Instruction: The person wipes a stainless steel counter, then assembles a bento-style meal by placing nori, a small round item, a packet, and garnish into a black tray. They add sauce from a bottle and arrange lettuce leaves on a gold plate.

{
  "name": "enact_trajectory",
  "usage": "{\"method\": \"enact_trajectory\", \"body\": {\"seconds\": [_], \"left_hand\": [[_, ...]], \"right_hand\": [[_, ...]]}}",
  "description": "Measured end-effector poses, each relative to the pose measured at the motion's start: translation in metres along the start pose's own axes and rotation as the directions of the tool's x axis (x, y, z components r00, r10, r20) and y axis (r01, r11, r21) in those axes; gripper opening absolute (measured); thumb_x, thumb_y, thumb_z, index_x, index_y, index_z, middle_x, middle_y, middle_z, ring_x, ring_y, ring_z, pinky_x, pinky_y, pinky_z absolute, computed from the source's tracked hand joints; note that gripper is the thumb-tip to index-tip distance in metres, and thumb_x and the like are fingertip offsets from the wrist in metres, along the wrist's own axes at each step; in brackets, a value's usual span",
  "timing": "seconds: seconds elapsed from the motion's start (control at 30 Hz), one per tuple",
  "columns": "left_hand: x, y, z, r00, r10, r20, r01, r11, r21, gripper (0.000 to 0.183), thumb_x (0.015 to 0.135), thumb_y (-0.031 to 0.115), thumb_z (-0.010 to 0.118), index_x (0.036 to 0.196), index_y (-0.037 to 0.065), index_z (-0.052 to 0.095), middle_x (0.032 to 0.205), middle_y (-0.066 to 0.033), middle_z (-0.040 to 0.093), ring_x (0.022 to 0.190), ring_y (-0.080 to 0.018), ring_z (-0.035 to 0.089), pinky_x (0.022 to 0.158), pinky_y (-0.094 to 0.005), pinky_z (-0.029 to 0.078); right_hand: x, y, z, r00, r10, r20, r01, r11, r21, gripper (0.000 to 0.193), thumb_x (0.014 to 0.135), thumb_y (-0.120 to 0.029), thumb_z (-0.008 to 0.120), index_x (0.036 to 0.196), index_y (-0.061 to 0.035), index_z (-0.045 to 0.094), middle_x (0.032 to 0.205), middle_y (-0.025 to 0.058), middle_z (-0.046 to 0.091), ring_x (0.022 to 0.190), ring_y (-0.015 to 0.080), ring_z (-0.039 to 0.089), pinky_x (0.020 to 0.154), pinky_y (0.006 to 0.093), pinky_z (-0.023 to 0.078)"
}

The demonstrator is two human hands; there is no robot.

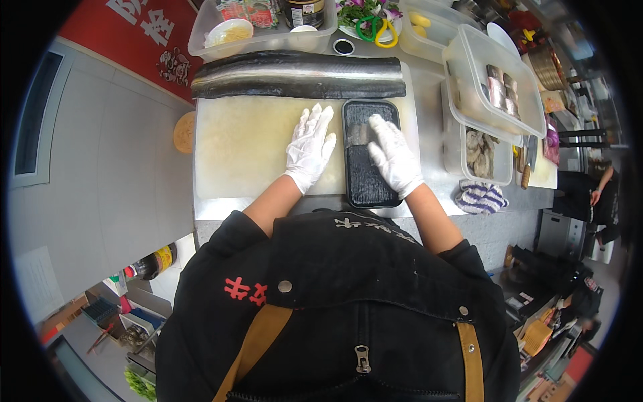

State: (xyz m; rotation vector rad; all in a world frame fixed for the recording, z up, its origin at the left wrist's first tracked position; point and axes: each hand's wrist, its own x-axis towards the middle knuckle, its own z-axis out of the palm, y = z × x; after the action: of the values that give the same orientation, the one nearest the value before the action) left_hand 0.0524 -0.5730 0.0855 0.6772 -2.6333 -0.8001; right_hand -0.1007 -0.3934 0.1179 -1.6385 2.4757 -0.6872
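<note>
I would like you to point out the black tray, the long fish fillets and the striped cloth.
black tray (368, 181), head view, bare lower half of its surface.
long fish fillets (298, 75), head view, middle of the silvery skin.
striped cloth (481, 198), head view, centre of the folds.

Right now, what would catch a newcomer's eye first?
Two long dark fish fillets stretch across the far edge of the pale cutting board. Nearer, the gloved left hand rests flat on the board, while the gloved right hand touches a black tray.

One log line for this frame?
left hand: flat on pale cutting board | right hand: on fish piece in black rectangular tray
</note>
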Motion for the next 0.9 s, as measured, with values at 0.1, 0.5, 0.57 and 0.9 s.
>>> {"method": "enact_trajectory", "body": {"seconds": [0.1, 0.5, 0.57, 0.9], "left_hand": [[-0.006, 0.0, 0.001, 0.998, 0.046, 0.04, -0.049, 0.994, 0.098, 0.057, 0.099, 0.03, 0.049, 0.152, 0.013, 0.036, 0.158, -0.0162, 0.034, 0.147, -0.037, 0.028, 0.119, -0.0476, 0.024], [-0.005, 0.005, 0.003, 0.996, 0.003, 0.089, -0.02, 0.98, 0.199, 0.059, 0.101, 0.034, 0.046, 0.154, 0.011, 0.033, 0.158, -0.0149, 0.034, 0.147, -0.0326, 0.029, 0.12, -0.0474, 0.021], [-0.004, 0.006, 0.005, 0.997, -0.014, 0.076, -0.001, 0.981, 0.193, 0.059, 0.101, 0.034, 0.046, 0.154, 0.011, 0.033, 0.158, -0.0149, 0.034, 0.147, -0.0325, 0.03, 0.12, -0.0471, 0.022], [-0.007, -0.025, -0.04, 0.97, -0.201, -0.138, 0.217, 0.97, 0.113, 0.054, 0.099, 0.028, 0.05, 0.151, 0.017, 0.04, 0.156, -0.0144, 0.038, 0.145, -0.0339, 0.033, 0.118, -0.0491, 0.025]], "right_hand": [[0.002, -0.012, 0.006, 0.989, 0.045, 0.142, -0.016, 0.98, -0.197, 0.059, 0.099, -0.033, 0.053, 0.152, -0.0153, 0.036, 0.156, 0.011, 0.038, 0.14, 0.0362, 0.038, 0.119, 0.0447, 0.027], [0.016, -0.03, 0.004, 0.96, 0.088, 0.267, -0.01, 0.961, -0.278, 0.068, 0.096, -0.043, 0.055, 0.155, -0.0189, 0.031, 0.16, 0.0047, 0.031, 0.145, 0.0356, 0.031, 0.12, 0.0514, 0.019], [0.016, -0.027, 0.005, 0.991, -0.006, 0.134, 0.032, 0.981, -0.193, 0.068, 0.096, -0.042, 0.057, 0.155, -0.0179, 0.032, 0.16, 0.0051, 0.032, 0.144, 0.0351, 0.033, 0.12, 0.0498, 0.02], [0.036, -0.025, -0.015, 0.935, -0.014, 0.353, 0.029, 0.999, -0.037, 0.071, 0.094, -0.035, 0.06, 0.155, -0.0154, 0.03, 0.16, 0.0115, 0.032, 0.142, 0.0368, 0.037, 0.118, 0.0519, 0.026]]}}
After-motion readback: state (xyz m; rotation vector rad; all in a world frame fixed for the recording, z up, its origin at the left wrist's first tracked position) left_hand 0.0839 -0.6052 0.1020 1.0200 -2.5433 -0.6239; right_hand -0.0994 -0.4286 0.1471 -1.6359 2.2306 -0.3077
